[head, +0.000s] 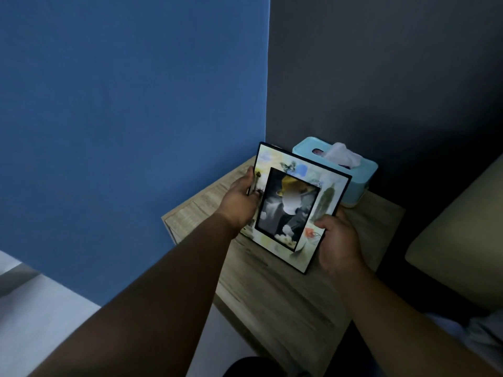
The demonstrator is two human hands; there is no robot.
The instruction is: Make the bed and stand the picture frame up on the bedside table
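Holding picture frame (295,205) between both hands above tabletop (285,295): left hand (241,202) pinching its far-left edge, right hand (337,240) clasping near-right corner; long axis tilted away, toward tissue box (353,172).

Tissue box (359,174): pale blue, with rounded corners and a lighter band along its base; it stands at the far corner of the wooden top, close to the grey wall.
Tissue (343,156): white, crumpled, rising out of the slot in the lid of the box.
Blue wall (130,126): plain, fills the left half of the view and meets the grey wall at a vertical corner.
Grey wall (386,77): plain and dark, fills the upper right.
Floor (40,317): pale, seen at lower left below the blue wall.
Cushion (460,240): beige, padded, at the right edge; only part shows.
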